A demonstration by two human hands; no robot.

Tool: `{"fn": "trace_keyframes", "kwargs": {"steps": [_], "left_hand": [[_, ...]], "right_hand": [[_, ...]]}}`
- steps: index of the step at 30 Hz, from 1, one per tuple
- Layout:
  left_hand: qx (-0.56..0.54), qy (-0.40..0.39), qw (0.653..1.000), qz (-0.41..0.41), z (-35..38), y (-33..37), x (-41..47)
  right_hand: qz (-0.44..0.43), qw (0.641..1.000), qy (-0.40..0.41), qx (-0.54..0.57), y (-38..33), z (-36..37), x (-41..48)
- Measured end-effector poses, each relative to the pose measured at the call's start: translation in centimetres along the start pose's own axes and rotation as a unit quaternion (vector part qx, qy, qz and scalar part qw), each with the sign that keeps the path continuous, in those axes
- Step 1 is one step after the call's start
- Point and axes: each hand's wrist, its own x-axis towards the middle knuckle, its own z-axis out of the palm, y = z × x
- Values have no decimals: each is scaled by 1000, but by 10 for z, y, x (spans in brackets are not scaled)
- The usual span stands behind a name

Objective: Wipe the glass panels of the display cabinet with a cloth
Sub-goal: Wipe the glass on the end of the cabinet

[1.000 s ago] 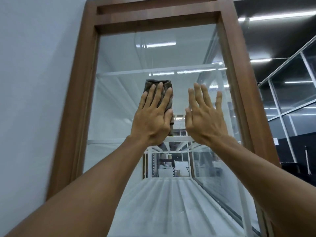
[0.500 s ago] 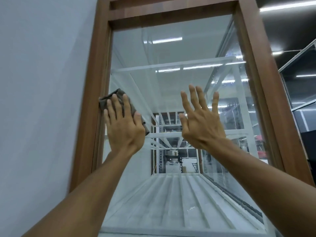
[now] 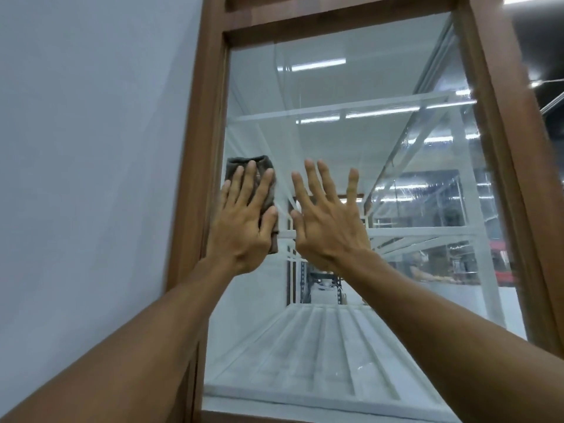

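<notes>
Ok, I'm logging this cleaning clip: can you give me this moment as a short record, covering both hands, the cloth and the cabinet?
left hand: flat, straight fingers pressing the cloth against the glass
right hand: open, spread, holding nothing; contact with glass unclear
cloth: grey-brown, folded, at the glass's left edge by the frame
frame: brown wood
wall: pale grey, left of the frame

One view is given, from a camera worn on the head. It is pointed forward at the front of the display cabinet (image 3: pixel 195 178) and held close: the glass panel (image 3: pixel 351 87) is spread across most of the picture. The cabinet's top is cropped at the upper edge. Wall (image 3: pixel 91 148) is caught left of the cabinet. The left hand (image 3: pixel 241 227) and right hand (image 3: pixel 326 227) are framed centrally.
</notes>
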Motion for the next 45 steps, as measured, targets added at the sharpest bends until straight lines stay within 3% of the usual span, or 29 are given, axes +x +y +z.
{"fn": "trace_keyframes", "kwargs": {"steps": [3, 4, 7, 9, 12, 13, 17, 18, 22, 23, 27, 29, 33, 39, 40, 42, 45], "left_hand": [[0, 29, 988, -154, 5, 18, 10], [-7, 26, 987, -157, 8, 35, 12], [-12, -12, 999, 27, 17, 74, 8], [-9, -22, 997, 70, 19, 80, 14], [-24, 9, 994, -105, 28, 108, 32], [-25, 15, 993, -118, 33, 128, 34], [-14, -25, 993, 116, 49, 181, 28], [-10, -28, 991, 133, 50, 180, 30], [-38, -3, 999, -33, 59, 206, 49], [-47, 1, 998, -40, 63, 225, 52], [-31, -31, 989, 139, 79, 276, 51], [-23, -34, 990, 137, 82, 279, 59], [-34, -14, 999, 35, 83, 298, 68], [5, -58, 976, 210, 74, 265, 3], [9, -50, 977, 207, 73, 254, 6], [1, -34, 992, 126, 70, 249, 27], [-18, -24, 999, 31, 74, 280, 54]], "right_hand": [[-16, 1000, -8, 17, 11, -7, -3], [-19, 1000, -13, 19, 18, -11, -5], [6, 1000, -13, 11, 55, -26, -21], [39, 999, -10, -3, 88, -34, -36], [47, 998, -16, -29, 132, -43, -58], [39, 998, -15, -39, 143, -45, -63], [6, 997, -12, -79, 172, -49, -79], [5, 996, -9, -88, 179, -51, -81], [68, 994, 23, -82, 209, -60, -88], [93, 993, 36, -57, 215, -61, -90], [97, 992, 62, 43, 230, -63, -102], [88, 990, 70, 83, 233, -62, -106], [81, 984, 87, 129, 236, -59, -114], [91, 983, 98, 126, 236, -55, -125], [93, 983, 98, 125, 234, -55, -126], [96, 982, 102, 128, 230, -54, -126], [104, 980, 104, 136, 227, -52, -132]]}}
